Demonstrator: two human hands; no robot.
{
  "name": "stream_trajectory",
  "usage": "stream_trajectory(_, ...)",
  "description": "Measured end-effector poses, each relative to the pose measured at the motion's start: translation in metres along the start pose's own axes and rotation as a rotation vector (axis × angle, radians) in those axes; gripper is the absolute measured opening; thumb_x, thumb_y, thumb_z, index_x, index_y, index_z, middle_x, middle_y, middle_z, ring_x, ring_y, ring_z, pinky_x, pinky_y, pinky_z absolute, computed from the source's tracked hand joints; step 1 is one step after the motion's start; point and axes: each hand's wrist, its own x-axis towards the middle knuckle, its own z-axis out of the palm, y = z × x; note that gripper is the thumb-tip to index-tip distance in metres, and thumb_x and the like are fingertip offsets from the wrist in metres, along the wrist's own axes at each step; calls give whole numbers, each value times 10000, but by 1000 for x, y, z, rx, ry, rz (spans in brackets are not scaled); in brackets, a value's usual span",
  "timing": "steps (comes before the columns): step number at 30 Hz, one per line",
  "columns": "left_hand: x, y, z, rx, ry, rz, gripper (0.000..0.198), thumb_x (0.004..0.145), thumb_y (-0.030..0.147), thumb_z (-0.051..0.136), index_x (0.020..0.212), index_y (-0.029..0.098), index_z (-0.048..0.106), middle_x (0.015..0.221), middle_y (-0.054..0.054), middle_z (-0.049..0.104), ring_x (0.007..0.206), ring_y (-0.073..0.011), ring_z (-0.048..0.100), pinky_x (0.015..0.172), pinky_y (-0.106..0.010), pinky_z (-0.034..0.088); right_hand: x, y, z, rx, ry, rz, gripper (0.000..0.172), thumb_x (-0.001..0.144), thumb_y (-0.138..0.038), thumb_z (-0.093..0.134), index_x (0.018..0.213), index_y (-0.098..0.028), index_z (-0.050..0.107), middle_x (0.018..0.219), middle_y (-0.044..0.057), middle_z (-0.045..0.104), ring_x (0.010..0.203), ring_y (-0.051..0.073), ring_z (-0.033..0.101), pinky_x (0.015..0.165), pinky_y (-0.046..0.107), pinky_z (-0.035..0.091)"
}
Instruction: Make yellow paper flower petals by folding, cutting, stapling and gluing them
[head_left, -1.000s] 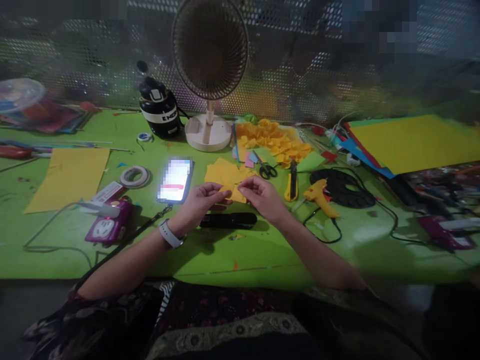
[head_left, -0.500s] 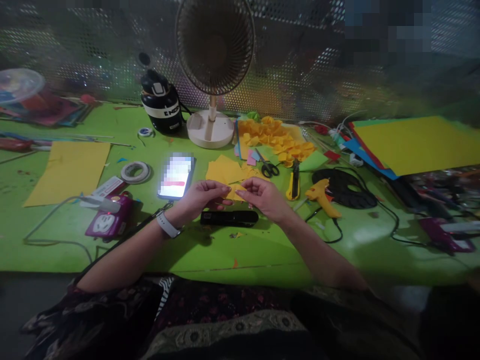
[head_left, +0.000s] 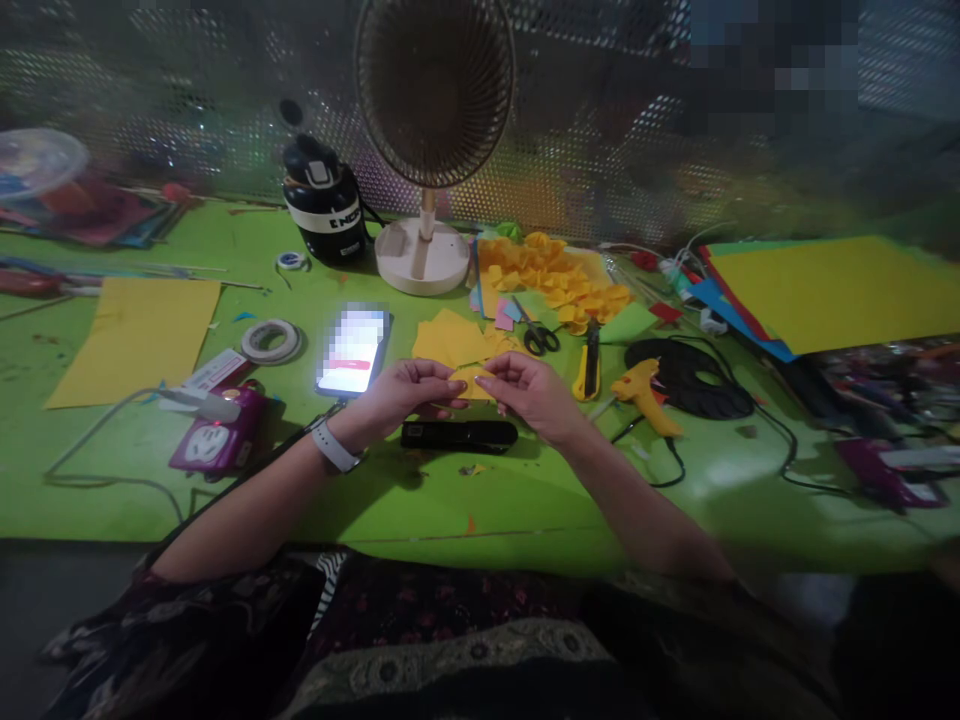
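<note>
Probably for steadiness, I pinch small yellow paper (head_left: pixel 475 391) in left hand (head_left: pixel 409 390) and right hand (head_left: pixel 526 392); black stapler (head_left: pixel 459 436) lies close by, presumably within easy reach.

- A paper piece (head_left: pixel 475 389) spans the gap between left hand (head_left: pixel 409 392) and right hand (head_left: pixel 531 392) above a table (head_left: pixel 420 510), a stapler (head_left: pixel 459 436) on the near side
- Left of the hands lies a phone (head_left: pixel 349 360), then a tape roll (head_left: pixel 271 357), then a paper sheet (head_left: pixel 139 335)
- To the right, in order: scissors (head_left: pixel 534 330), cutter (head_left: pixel 589 370), glue gun (head_left: pixel 645 393)
- Behind stands a fan (head_left: pixel 435 100), a bottle (head_left: pixel 326 215) at its left
</note>
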Motion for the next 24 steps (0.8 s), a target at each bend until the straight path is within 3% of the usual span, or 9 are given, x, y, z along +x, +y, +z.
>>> stream_trajectory(24, -1, -1, 0, 63, -9, 21, 249, 695, 230, 856, 837, 123, 681, 794, -50, 760, 720, -131, 728, 647, -223, 543, -2, 0, 0, -61, 16, -36, 419, 687, -491, 823, 852, -174, 603, 721, -29, 586, 550, 70, 509, 482, 212, 488)
